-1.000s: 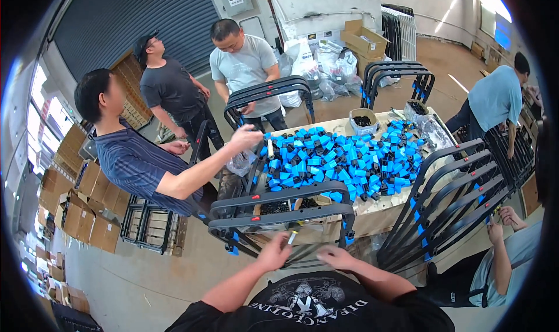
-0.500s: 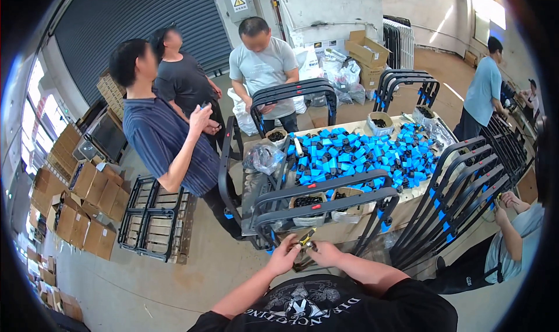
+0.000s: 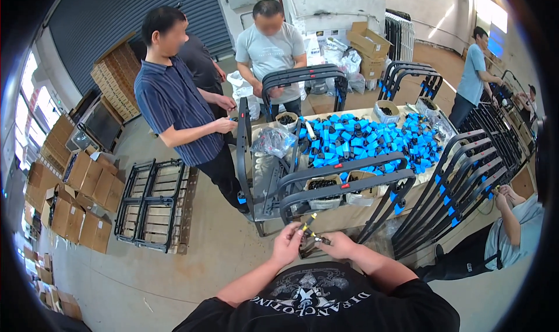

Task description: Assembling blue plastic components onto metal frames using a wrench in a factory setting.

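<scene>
My left hand (image 3: 286,246) is closed around a slim yellow-and-black hand tool (image 3: 311,222), whose exact kind is too small to tell. One end of it sticks up past my fingers. Close beside it, my right hand (image 3: 340,245) has its fingers pinched together at a small dark piece that I cannot make out. Both hands are in front of my chest at the table's near edge. Just beyond them stand black tubular frames (image 3: 349,187) with small red marks on the top bars and blue pieces lower on the legs.
A large heap of blue-and-black plastic parts (image 3: 361,141) covers the table, with tubs of small black pieces (image 3: 324,202) around it. More black frames (image 3: 460,175) lean at the right. Several co-workers stand around the table. Cardboard boxes (image 3: 81,215) and a pallet (image 3: 152,207) lie left.
My view has shifted slightly. The tool has tilted, its yellow end still pointing up. The striped-shirt co-worker has lowered a raised hand towards the frame at the table's left end.
</scene>
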A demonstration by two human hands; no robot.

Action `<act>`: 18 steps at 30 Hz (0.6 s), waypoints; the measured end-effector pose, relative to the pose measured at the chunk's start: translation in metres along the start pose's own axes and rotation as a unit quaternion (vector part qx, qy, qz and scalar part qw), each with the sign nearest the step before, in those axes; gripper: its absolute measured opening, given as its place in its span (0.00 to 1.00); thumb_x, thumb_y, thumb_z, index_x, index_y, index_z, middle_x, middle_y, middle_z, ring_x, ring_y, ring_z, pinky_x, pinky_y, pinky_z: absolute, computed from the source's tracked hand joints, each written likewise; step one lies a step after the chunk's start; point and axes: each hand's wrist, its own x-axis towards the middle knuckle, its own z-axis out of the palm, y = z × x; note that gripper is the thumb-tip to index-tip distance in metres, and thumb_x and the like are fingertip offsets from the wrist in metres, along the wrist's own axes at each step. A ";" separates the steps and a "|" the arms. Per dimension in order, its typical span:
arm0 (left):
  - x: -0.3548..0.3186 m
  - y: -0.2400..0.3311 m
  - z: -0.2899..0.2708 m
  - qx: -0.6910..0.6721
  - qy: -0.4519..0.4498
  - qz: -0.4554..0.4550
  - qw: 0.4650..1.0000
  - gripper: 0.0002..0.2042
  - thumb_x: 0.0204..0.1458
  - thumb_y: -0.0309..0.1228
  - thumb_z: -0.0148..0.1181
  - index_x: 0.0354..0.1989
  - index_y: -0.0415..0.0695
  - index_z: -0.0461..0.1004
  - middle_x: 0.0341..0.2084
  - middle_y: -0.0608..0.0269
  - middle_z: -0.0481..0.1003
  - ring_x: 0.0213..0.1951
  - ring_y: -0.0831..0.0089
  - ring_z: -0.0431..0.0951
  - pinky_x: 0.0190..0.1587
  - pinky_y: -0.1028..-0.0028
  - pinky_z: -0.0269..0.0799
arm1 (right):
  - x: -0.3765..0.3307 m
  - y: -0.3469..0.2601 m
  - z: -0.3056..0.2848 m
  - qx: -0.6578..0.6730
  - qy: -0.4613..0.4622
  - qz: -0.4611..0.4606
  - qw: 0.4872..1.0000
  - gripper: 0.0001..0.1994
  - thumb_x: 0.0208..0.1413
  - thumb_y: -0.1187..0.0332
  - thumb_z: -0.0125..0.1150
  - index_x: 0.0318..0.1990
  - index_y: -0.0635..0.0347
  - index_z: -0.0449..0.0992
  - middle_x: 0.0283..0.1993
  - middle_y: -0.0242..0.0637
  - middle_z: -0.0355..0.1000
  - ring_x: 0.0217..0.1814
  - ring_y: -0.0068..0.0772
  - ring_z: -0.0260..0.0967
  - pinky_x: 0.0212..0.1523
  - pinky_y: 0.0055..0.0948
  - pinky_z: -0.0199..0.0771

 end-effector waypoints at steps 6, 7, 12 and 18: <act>-0.011 0.022 -0.008 0.040 0.075 0.000 0.996 0.13 0.66 0.27 0.55 0.56 0.36 0.69 0.33 0.63 0.77 0.36 0.78 0.76 0.42 0.76 0.74 | -0.011 -0.032 -0.005 -0.064 0.051 -0.052 0.995 0.10 0.58 0.63 0.65 0.40 0.60 0.80 0.29 0.49 0.75 0.29 0.50 0.74 0.33 0.41 0.74; -0.012 0.031 -0.009 0.031 0.048 -0.003 0.998 0.13 0.67 0.27 0.54 0.57 0.36 0.69 0.35 0.62 0.78 0.38 0.77 0.77 0.44 0.75 0.74 | -0.011 -0.027 -0.004 -0.068 0.041 -0.063 0.995 0.11 0.57 0.62 0.65 0.43 0.58 0.80 0.33 0.49 0.76 0.34 0.54 0.75 0.36 0.44 0.75; -0.008 0.017 -0.017 -0.026 0.015 0.018 0.999 0.16 0.66 0.26 0.54 0.60 0.34 0.67 0.48 0.58 0.79 0.50 0.74 0.77 0.55 0.72 0.72 | 0.006 -0.014 -0.001 -0.086 0.005 -0.129 0.988 0.18 0.53 0.57 0.69 0.46 0.58 0.79 0.40 0.49 0.77 0.43 0.54 0.76 0.45 0.46 0.76; -0.017 0.007 -0.068 0.023 0.111 0.075 0.991 0.16 0.67 0.25 0.52 0.60 0.36 0.63 0.43 0.56 0.79 0.46 0.74 0.78 0.53 0.73 0.71 | -0.026 0.025 -0.011 0.003 0.089 0.134 0.987 0.19 0.56 0.56 0.68 0.46 0.62 0.78 0.38 0.50 0.78 0.41 0.50 0.77 0.45 0.40 0.75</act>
